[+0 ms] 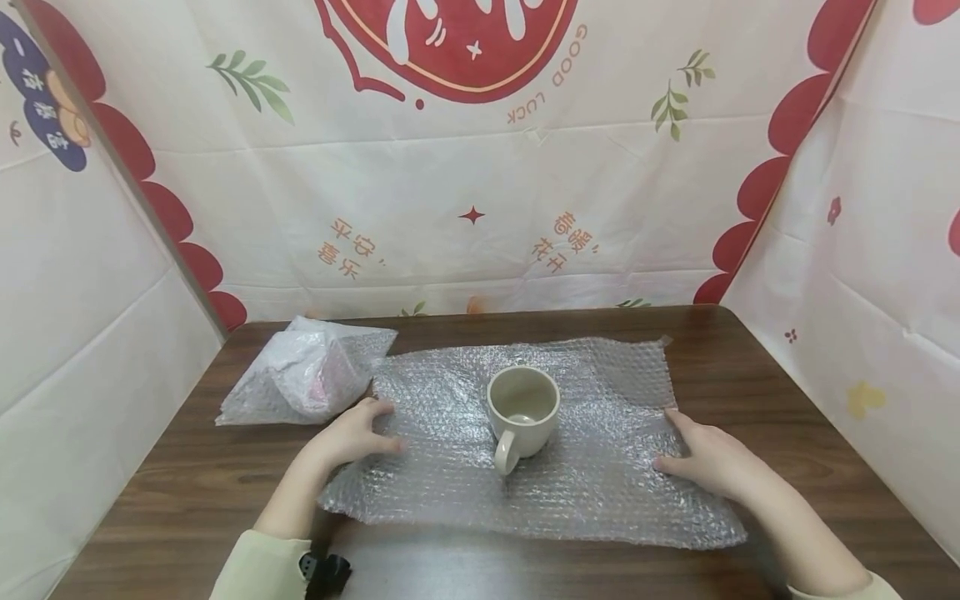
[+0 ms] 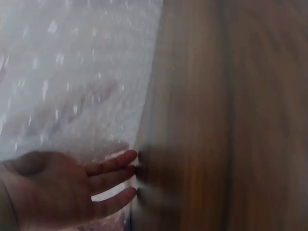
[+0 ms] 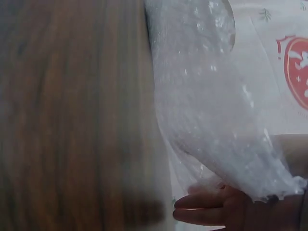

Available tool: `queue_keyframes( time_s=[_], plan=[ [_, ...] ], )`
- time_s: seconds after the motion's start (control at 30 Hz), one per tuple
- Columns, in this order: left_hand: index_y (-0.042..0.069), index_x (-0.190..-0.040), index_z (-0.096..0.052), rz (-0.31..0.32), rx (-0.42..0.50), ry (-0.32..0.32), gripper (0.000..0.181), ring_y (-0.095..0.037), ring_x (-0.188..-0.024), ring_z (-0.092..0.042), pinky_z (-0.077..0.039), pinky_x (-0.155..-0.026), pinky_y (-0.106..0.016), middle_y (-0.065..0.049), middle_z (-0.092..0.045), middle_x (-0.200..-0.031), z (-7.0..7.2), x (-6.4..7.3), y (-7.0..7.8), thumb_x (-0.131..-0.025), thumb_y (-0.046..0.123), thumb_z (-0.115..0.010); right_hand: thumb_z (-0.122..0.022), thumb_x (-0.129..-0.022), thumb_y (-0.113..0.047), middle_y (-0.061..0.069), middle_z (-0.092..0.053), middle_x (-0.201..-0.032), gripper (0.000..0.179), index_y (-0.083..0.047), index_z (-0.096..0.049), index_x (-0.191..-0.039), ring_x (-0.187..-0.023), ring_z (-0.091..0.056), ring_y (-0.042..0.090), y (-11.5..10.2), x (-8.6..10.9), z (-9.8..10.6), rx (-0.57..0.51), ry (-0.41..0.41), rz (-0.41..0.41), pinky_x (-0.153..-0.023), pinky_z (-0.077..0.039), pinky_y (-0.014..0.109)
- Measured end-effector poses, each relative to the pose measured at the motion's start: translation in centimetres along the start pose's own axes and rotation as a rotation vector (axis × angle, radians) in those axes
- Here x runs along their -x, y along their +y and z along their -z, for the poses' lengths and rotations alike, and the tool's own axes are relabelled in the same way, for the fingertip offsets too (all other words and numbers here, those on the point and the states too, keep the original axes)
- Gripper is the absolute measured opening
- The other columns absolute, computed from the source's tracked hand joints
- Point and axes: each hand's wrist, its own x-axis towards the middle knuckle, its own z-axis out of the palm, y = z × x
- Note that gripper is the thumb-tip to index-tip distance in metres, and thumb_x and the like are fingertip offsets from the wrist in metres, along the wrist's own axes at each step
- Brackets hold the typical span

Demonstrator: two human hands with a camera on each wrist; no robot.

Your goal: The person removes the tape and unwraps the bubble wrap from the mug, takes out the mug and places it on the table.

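A cream mug (image 1: 536, 440) stands upright near the middle of a spread sheet of bubble wrap (image 1: 435, 467), its handle towards the person. At the sheet's left edge is the left hand (image 1: 356, 435), thumb and fingers apart. Its straight fingertips meet the dark table beside the wrap (image 2: 72, 115) in the left wrist view. The right hand (image 1: 712, 460) lies at the opposite edge, its thumb over the sheet. Seen from the right wrist, bubble wrap (image 3: 207, 110) partly covers this hand (image 3: 236, 211), whose visible fingers are straight. Neither hand touches the mug.
A bubble-wrapped bundle (image 1: 311, 375) with something pink inside sits at the table's back left, close to the sheet and left hand. Printed cloth (image 1: 472, 167) hangs behind the wooden table (image 1: 195, 492) and along both sides. A black device (image 1: 327, 573) is at the left wrist.
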Motion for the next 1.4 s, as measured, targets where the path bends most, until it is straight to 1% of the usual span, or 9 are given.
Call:
queue_keyframes(
  time_s=[0.23, 0.4, 0.5, 0.6, 0.7, 0.9, 1.03, 1.2, 1.4],
  plan=[
    [-0.007, -0.135, -0.046, -0.037, -0.050, -0.061, 0.085, -0.041, -0.121, -0.045, -0.036, -0.101, -0.054, -0.022, -0.044, -0.130, 0.5, 0.5, -0.5, -0.072, 0.036, -0.083, -0.070, -0.079, -0.055, 0.042, -0.039, -0.132, 0.100, 0.015, -0.032, -0.139, -0.116, -0.042, 0.058, 1.3, -0.7, 0.0, -0.006, -0.059, 0.039, -0.088, -0.037, 0.067],
    [-0.010, -0.137, -0.042, -0.059, -0.086, -0.081, 0.091, -0.042, -0.121, -0.043, -0.036, -0.100, -0.055, -0.024, -0.039, -0.131, 0.3, 0.7, -0.8, -0.070, 0.035, -0.085, -0.072, -0.075, -0.057, 0.041, -0.035, -0.136, 0.104, 0.016, -0.032, -0.139, -0.121, -0.037, 0.057, 2.3, -1.2, 0.2, 0.005, -0.087, 0.082, -0.093, -0.034, 0.066],
    [-0.009, -0.138, -0.041, -0.039, -0.114, -0.077, 0.095, -0.047, -0.127, -0.034, -0.033, -0.100, -0.060, -0.030, -0.031, -0.138, 0.1, 0.9, -0.7, -0.068, 0.036, -0.086, -0.073, -0.075, -0.056, 0.042, -0.029, -0.139, 0.105, 0.016, -0.031, -0.139, -0.125, -0.033, 0.056, 2.9, -1.6, 0.3, -0.002, -0.102, 0.093, -0.094, -0.032, 0.066],
    [-0.008, -0.138, -0.042, -0.013, -0.160, -0.065, 0.098, -0.054, -0.132, -0.021, -0.028, -0.100, -0.066, -0.035, -0.017, -0.147, -0.2, 1.0, -0.5, -0.064, 0.037, -0.088, -0.073, -0.075, -0.055, 0.043, -0.024, -0.141, 0.106, 0.016, -0.028, -0.140, -0.126, -0.029, 0.057, 3.4, -1.9, 0.4, -0.017, -0.119, 0.088, -0.095, -0.030, 0.067],
    [-0.010, -0.136, -0.044, -0.013, -0.204, -0.056, 0.099, -0.053, -0.135, -0.012, -0.023, -0.100, -0.069, -0.034, -0.007, -0.151, -0.3, 1.0, -0.3, -0.062, 0.037, -0.089, -0.072, -0.075, -0.055, 0.043, -0.023, -0.142, 0.107, 0.017, -0.027, -0.140, -0.126, -0.028, 0.057, 3.6, -2.1, 0.4, -0.010, -0.117, 0.088, -0.095, -0.030, 0.067],
    [-0.012, -0.136, -0.041, -0.040, -0.259, -0.085, 0.101, -0.046, -0.138, -0.017, -0.023, -0.098, -0.071, -0.028, -0.023, -0.150, -0.4, 1.2, -0.1, -0.063, 0.041, -0.087, -0.074, -0.077, -0.049, 0.040, -0.024, -0.143, 0.104, 0.012, -0.024, -0.145, -0.127, -0.031, 0.055, 3.3, -2.4, 0.5, 0.060, -0.030, 0.133, -0.096, -0.030, 0.067],
    [-0.008, -0.140, -0.038, -0.027, -0.268, -0.099, 0.103, -0.046, -0.137, -0.019, -0.022, -0.099, -0.071, -0.028, -0.025, -0.149, -0.4, 1.3, -0.2, -0.064, 0.043, -0.086, -0.076, -0.077, -0.041, 0.034, -0.028, -0.145, 0.092, 0.002, -0.033, -0.146, -0.128, -0.033, 0.051, 3.0, -2.6, 0.5, 0.125, 0.015, 0.192, -0.095, -0.031, 0.068],
    [-0.005, -0.143, -0.034, -0.010, -0.266, -0.118, 0.106, -0.046, -0.138, -0.017, -0.020, -0.099, -0.072, -0.028, -0.023, -0.151, -0.5, 1.3, -0.2, -0.065, 0.043, -0.086, -0.072, -0.080, -0.046, 0.031, -0.036, -0.143, 0.078, -0.002, -0.047, -0.139, -0.129, -0.032, 0.051, 2.9, -2.6, 0.4, 0.164, -0.053, 0.193, -0.092, -0.029, 0.072],
    [-0.006, -0.145, -0.032, 0.006, -0.282, -0.152, 0.107, -0.045, -0.139, -0.014, -0.018, -0.099, -0.073, -0.027, -0.019, -0.152, -0.4, 1.3, -0.1, -0.066, 0.044, -0.084, -0.069, -0.075, -0.059, 0.033, -0.031, -0.145, 0.094, -0.001, -0.041, -0.143, -0.129, -0.030, 0.053, 3.2, -2.2, 0.6, 0.111, -0.141, 0.179, -0.090, -0.027, 0.074]
  ],
)
